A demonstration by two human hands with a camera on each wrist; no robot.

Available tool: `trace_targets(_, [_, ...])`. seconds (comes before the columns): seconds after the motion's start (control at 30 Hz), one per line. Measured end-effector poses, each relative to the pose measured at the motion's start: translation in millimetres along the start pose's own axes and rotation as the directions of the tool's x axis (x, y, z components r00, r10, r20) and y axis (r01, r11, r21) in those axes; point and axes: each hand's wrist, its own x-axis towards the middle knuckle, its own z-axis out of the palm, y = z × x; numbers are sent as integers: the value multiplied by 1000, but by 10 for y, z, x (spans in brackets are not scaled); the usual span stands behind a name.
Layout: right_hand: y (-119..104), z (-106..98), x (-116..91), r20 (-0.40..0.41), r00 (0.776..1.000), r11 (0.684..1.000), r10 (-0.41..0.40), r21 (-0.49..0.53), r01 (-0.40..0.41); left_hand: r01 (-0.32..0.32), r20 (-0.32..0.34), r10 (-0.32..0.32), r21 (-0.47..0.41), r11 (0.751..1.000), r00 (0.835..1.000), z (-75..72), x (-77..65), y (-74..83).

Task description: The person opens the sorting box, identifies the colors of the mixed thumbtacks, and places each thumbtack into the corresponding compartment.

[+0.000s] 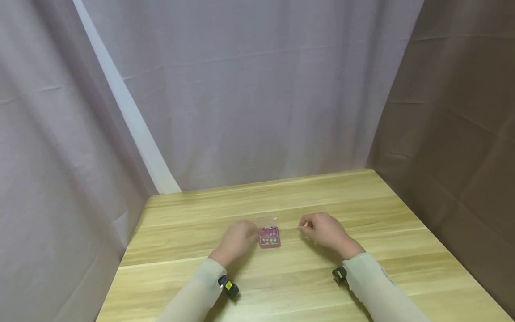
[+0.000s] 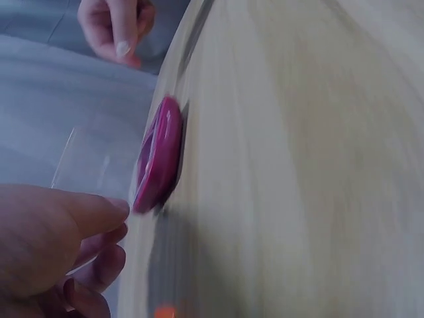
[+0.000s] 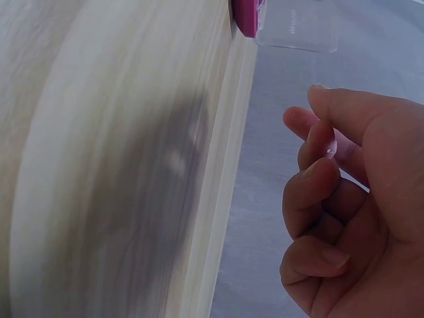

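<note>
A small pink case [image 1: 269, 244] stands on the table with its clear hinged lid [image 1: 267, 221] raised at the back. Several tiny green and pinkish pieces sit in its compartments. At the case's left edge is my left hand [image 1: 238, 240]; its thumb tip [image 2: 119, 209] is at the near corner, touching or almost touching. My right hand [image 1: 325, 229] hovers to the right of the case, fingers loosely curled. In the right wrist view its thumb tip [image 3: 319, 93] stands apart from the fingers. A small shine among those fingers is too unclear to name.
The light wood-grain table [image 1: 322, 290] has its far edge against a grey curtain [image 1: 241, 89]. A darker curtain [image 1: 454, 112] hangs along the right side. Black camera units are worn on both wrists. An orange spot shows low in the left wrist view.
</note>
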Motion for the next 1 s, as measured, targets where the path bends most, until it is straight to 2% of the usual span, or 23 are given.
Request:
trace_targets(0.23, [34,-19,5,-3,1000,1000,16,11,-16,76,-33,-77,-22,997,996,-199,-194,-231])
trace_targets(0.33, [40,-33,10,-5,1000,1000,18,10,-17,92,-38,-94,-33,995,995,-225,-260,-325])
trace_targets(0.43, [51,-43,2,-3,1000,1000,20,3,-20,101,-5,-101,-38,994,995,-208,-305,-376])
trace_targets(0.67, [55,-53,-5,-12,1000,1000,15,-18,-15,81,109,-73,-73,994,991,-167,-392,-340])
trace_targets(0.77, [55,-55,7,-20,1000,1000,11,-20,-11,81,117,-75,-49,996,990,-156,-403,-316])
trace_targets(1.0, [54,-49,20,-22,1000,1000,6,-24,-7,55,86,-54,-9,998,995,-139,-400,-316])
